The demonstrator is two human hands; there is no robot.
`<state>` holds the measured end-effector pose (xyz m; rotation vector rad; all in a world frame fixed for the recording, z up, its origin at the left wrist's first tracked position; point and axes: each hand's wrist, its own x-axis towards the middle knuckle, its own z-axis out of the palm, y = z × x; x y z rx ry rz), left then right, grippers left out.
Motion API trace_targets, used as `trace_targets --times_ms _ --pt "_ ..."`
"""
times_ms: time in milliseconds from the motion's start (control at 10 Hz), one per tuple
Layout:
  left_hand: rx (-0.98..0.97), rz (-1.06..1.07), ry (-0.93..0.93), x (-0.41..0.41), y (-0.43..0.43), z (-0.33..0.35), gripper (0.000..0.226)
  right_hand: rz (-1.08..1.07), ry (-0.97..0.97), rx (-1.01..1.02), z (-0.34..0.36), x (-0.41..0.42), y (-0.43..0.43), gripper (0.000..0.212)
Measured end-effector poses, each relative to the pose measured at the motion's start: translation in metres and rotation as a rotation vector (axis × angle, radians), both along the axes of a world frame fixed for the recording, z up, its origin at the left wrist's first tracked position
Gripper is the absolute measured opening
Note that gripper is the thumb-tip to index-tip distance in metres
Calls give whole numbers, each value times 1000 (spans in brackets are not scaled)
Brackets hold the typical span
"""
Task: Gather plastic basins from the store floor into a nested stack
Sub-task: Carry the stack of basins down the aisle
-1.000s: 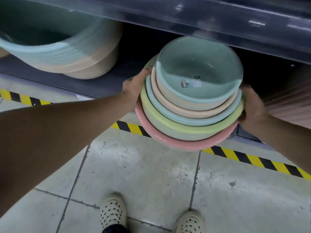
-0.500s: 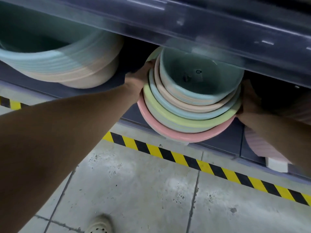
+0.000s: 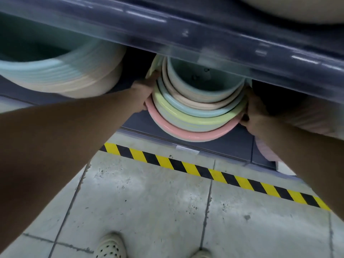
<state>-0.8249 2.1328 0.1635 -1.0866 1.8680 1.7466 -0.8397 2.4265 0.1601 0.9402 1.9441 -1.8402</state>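
At the far left a large stack of basins (image 3: 61, 79), pale blue above and beige below, lies tilted and blurred on the lower shelf (image 3: 240, 144); the left forearm reaches up from the lower left corner, and the left hand (image 3: 142, 94) grips the left side of the nested stack (image 3: 197, 110), thumb laid up along the rims, its fingers curled round the outer edge and mostly hidden behind it; the nested stack is held between both hands at the mouth of the lower shelf, tipped so that its opening faces the camera, with its far rim hidden behind the dark upper shelf edge (image 3: 186, 34); whether its underside rests on the shelf cannot be told; outermost is a pink basin (image 3: 188, 134), inside it a green basin (image 3: 186, 118), then a light blue basin (image 3: 210, 112), beige ones, and a teal basin (image 3: 202, 81) innermost; the right hand (image 3: 256, 113) clamps the right side, fingers curled round the pink rim; just beyond it, at the far right, sits a blurred pinkish ribbed stack (image 3: 316, 116); below, yellow and black hazard tape (image 3: 204, 172) runs slantwise across the grey tiled floor (image 3: 149, 202) in front of the shelf; at the bottom edge a pale perforated shoe (image 3: 110, 246) shows left of centre, and the toe of a second shoe (image 3: 202, 255) to its right
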Motion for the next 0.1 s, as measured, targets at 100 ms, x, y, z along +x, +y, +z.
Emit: trace_targets --times_ms 100 --pt "-21 -96 9 45 -1 12 58 104 -88 121 20 59 -4 63"
